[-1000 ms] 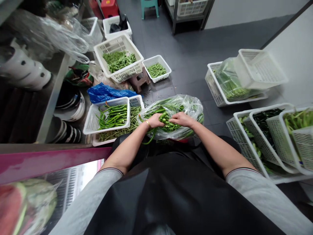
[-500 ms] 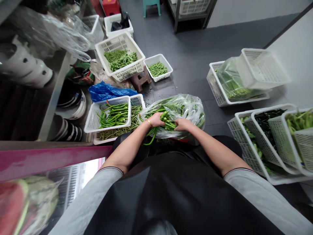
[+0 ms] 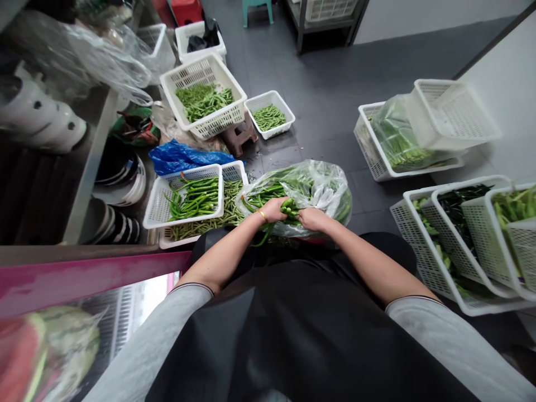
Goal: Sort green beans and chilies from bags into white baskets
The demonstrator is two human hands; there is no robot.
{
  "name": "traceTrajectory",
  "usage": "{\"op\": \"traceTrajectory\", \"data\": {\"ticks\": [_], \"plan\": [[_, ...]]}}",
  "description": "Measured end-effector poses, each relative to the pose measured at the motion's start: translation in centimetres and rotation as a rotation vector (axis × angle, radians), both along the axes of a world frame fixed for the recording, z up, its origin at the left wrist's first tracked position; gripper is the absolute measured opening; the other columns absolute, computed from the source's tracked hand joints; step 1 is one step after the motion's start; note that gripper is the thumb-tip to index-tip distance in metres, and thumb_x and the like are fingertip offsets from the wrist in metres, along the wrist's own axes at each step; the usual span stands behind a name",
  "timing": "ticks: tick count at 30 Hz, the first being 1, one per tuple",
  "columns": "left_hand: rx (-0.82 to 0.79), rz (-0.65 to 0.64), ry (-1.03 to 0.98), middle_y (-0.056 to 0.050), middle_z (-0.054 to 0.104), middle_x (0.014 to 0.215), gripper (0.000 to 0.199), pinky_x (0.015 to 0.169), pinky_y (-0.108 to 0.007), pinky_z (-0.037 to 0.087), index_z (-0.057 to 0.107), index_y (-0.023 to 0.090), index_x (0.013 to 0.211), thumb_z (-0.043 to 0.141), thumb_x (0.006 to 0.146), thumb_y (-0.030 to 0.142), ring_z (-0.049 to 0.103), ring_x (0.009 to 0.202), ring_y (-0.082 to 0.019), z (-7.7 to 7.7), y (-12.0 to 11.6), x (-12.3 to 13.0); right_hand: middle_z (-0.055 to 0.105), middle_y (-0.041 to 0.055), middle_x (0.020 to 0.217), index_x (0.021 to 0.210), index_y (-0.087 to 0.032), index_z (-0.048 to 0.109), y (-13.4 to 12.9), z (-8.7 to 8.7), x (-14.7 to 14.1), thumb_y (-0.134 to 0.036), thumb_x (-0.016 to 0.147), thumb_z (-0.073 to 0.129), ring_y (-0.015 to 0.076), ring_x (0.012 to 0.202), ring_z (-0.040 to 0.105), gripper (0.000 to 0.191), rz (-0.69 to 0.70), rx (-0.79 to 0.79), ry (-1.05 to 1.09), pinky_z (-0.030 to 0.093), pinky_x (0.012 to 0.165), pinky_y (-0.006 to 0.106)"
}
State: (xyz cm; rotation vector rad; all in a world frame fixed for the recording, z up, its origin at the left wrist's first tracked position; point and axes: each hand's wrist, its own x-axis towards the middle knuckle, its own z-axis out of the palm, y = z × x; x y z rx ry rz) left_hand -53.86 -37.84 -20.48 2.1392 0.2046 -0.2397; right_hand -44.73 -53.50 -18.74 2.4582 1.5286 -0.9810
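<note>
green peppers [image 3: 289, 209]: bunched over open clear plastic bag [image 3: 330, 187] | hands: left hand [image 3: 274, 210] clamped on the bunch, right hand [image 3: 311, 219] close against it, grip unclear | left of bag: white basket [image 3: 153, 209] of long peppers, overlapping bean basket [image 3: 240, 172] | beyond: blue plastic [image 3: 180, 156], small bean basket [image 3: 288, 120] on floor [image 3: 322, 111]
</note>
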Motion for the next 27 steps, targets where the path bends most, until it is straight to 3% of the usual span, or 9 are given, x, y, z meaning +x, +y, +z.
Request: {"op": "traceTrajectory", "data": {"ticks": [4,7,10,13,16,19,21,23,27], "plan": [[-0.083,-0.023,-0.028,0.006,0.055,0.071,0.027,0.069,-0.022,0.042,0.057,0.016,0.078,0.059,0.052,0.009,0.051,0.070,-0.012,0.4,0.5,-0.3,0.069,0.0125,0.094,0.096,-0.012,0.066,-0.7,-0.1,0.6,-0.028,0.098,0.035,0.0188,0.085,0.061,0.035,0.090,0.228,0.129,0.042,0.079,0.028],[-0.178,-0.069,0.008,0.006,0.057,0.071,0.028,0.069,-0.022,0.043,0.058,0.015,0.078,0.063,0.051,0.009,0.051,0.069,-0.011,0.8,0.9,-0.3,0.062,0.0051,0.076,0.080,-0.015,0.062,-1.0,-0.7,1.0,-0.033,0.096,0.037,0.0151,0.071,0.054,0.035,0.059,0.418,0.382,0.041,0.071,0.027],[-0.240,-0.054,0.034,0.005,0.059,0.072,0.026,0.068,-0.023,0.044,0.058,0.014,0.076,0.068,0.052,0.013,0.052,0.068,-0.011,1.0,1.0,-0.1,0.051,-0.0015,0.063,0.072,-0.017,0.057,-1.2,-2.0,1.2,-0.047,0.092,0.040,0.0119,0.060,0.045,0.040,-0.099,0.541,0.665,0.038,0.063,0.025],[-0.276,-0.031,0.040,0.003,0.061,0.073,0.027,0.072,-0.024,0.046,0.059,0.013,0.075,0.072,0.051,0.016,0.055,0.070,-0.012,1.3,1.2,-0.1,0.043,-0.0051,0.059,0.072,-0.018,0.054,-1.7,-3.5,2.0,-0.061,0.088,0.040,0.0102,0.054,0.039,0.047,-0.346,0.627,0.801,0.036,0.057,0.023],[-0.317,0.027,0.038,0.001,0.063,0.075,0.033,0.074,-0.028,0.048,0.061,0.012,0.077,0.077,0.049,0.020,0.058,0.073,-0.014,2.1,2.1,-0.6,0.050,-0.0022,0.064,0.076,-0.018,0.055,-2.3,-4.1,2.9,-0.053,0.093,0.035,0.0126,0.058,0.046,0.044,-0.458,0.553,0.640,0.042,0.061,0.026],[-0.408,0.132,0.006,-0.002,0.066,0.077,0.039,0.079,-0.033,0.051,0.062,0.013,0.080,0.081,0.049,0.026,0.063,0.076,-0.018,3.2,3.3,-1.6,0.063,0.0082,0.095,0.097,-0.015,0.062,-2.5,-4.0,2.0,-0.038,0.091,0.049,0.0191,0.084,0.059,0.027,-0.227,0.349,0.250,0.046,0.078,0.031],[-0.487,0.196,-0.038,-0.004,0.068,0.078,0.043,0.083,-0.036,0.052,0.062,0.013,0.083,0.083,0.049,0.028,0.066,0.080,-0.021,4.0,4.0,-2.3,0.060,0.0136,0.116,0.120,-0.014,0.057,-2.5,-3.7,0.3,-0.037,0.086,0.060,0.0240,0.099,0.060,0.041,-0.065,0.253,0.046,0.046,0.084,0.033],[-0.545,0.273,-0.108,-0.004,0.068,0.075,0.045,0.085,-0.039,0.052,0.062,0.013,0.083,0.085,0.047,0.029,0.067,0.081,-0.023,4.9,4.3,-2.7,0.058,0.0156,0.122,0.132,-0.015,0.049,-2.3,-3.5,-1.5,-0.040,0.086,0.062,0.0275,0.104,0.061,0.053,0.031,0.185,-0.062,0.047,0.084,0.034],[-0.702,0.477,-0.357,-0.003,0.068,0.074,0.048,0.085,-0.040,0.054,0.062,0.016,0.083,0.087,0.045,0.034,0.069,0.083,-0.025,7.2,5.3,-3.3,0.060,0.0161,0.121,0.136,-0.015,0.046,-2.4,-3.8,-3.1,-0.041,0.092,0.053,0.0299,0.108,0.061,0.052,0.109,0.130,-0.118,0.047,0.086,0.035]]}}
